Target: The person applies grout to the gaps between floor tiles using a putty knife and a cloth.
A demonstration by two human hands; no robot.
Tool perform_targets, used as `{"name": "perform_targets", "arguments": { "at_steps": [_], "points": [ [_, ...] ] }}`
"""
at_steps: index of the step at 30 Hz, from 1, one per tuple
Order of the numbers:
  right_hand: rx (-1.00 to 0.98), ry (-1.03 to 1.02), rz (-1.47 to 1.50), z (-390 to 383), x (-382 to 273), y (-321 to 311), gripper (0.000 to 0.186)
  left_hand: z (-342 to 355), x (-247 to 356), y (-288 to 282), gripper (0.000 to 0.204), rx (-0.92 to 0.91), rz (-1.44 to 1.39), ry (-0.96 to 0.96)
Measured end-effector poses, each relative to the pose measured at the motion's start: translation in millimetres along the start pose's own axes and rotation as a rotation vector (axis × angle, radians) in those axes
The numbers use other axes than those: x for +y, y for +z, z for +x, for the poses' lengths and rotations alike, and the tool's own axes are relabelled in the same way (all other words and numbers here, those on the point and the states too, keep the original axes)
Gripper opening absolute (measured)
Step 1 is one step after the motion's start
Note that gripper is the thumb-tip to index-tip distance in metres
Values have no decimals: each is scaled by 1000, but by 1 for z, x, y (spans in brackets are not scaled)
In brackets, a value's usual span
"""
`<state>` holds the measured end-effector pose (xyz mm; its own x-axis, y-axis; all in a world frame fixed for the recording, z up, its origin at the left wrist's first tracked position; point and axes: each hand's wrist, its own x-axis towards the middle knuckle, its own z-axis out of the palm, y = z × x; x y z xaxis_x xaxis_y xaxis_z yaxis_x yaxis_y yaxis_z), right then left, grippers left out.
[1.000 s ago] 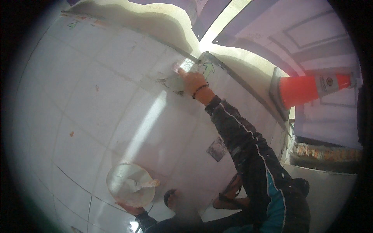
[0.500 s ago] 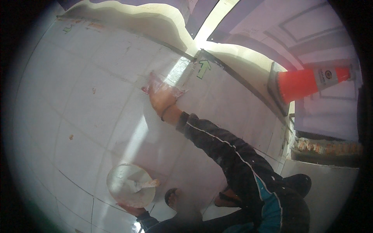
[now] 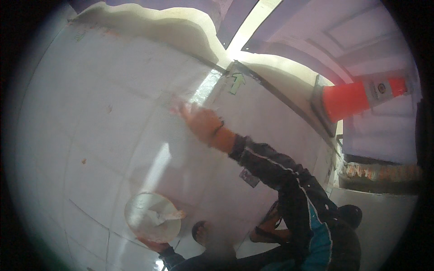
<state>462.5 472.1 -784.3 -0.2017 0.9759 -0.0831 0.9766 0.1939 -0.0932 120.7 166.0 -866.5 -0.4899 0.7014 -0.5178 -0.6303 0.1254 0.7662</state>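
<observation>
Plainly, my left hand (image 3: 155, 244) has hold of the near edge of a round, pale bowl (image 3: 138, 219), down at the lower left, just in front of my feet. Inside the bowl lies a whitish tool (image 3: 157, 217), its brownish end resting at the right side of the rim. Well apart from it, my right hand (image 3: 203, 123) reaches out low over the pale tiled floor (image 3: 104, 135), fingers pointing away to the left, and so blurred that I cannot tell whether it grips anything or whether it touches the tiles. Around that wrist sits a dark bracelet (image 3: 219, 127), and behind it comes my dark sleeve (image 3: 271, 159) with its thin white piping. Close to the right fingers a bright strip of sunlight (image 3: 205, 90) crosses the floor, and a second one runs down to the bowl. Beyond my hand, near the corner, a green arrow (image 3: 236, 83) marks the tiles; to the right an orange cone (image 3: 346, 102) appears sideways, and beside my forearm lies a small dark patch (image 3: 249, 178)
</observation>
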Motion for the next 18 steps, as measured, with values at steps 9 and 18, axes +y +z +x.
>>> {"name": "perform_targets", "arguments": {
  "at_steps": [9, 18],
  "points": [
    [-127, 188, -45, 38, 111, -32, 54, 16, -12, -27, 68, 7, 208, 38],
    [-76, 264, 71, 67, 183, -40, 63, 13, -4, -7, 75, 57, -16, -37]
  ]
}}
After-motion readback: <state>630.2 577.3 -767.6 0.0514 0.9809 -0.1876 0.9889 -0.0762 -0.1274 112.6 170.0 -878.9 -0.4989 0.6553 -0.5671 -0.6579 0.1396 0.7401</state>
